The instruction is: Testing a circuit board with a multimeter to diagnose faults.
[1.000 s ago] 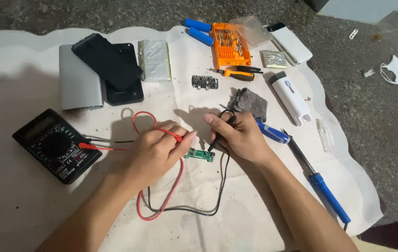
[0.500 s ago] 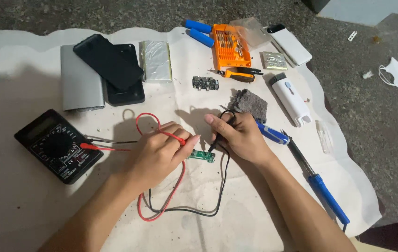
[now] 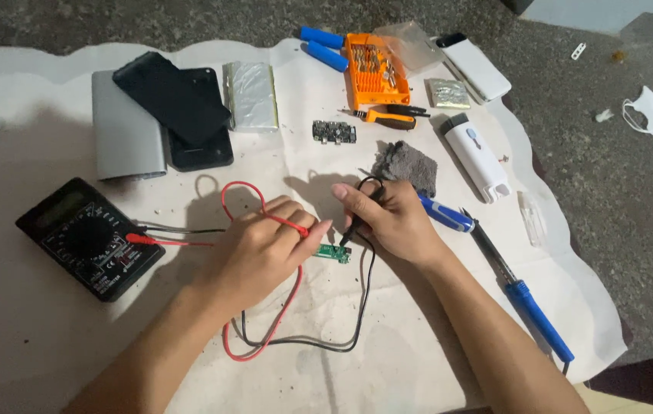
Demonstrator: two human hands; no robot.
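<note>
Together, the left hand (image 3: 261, 249) is gripping the red probe (image 3: 284, 222) and the right hand (image 3: 392, 218) is pinching the black probe (image 3: 351, 228). Both tips are pressing onto the small green circuit board (image 3: 333, 254), near the black multimeter (image 3: 89, 238).

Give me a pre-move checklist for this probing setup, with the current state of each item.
1. Red probe held in left hand, tip toward the small green board: ok.
2. Black probe held in right hand, tip at the board: ok.
3. Both leads plugged into the multimeter: ok.
4. Meter reading visible: cannot tell, display too dark.
5. Exact pads touched on the board: cannot tell.
6. Soldering iron lies apart from the hands: ok.
</note>
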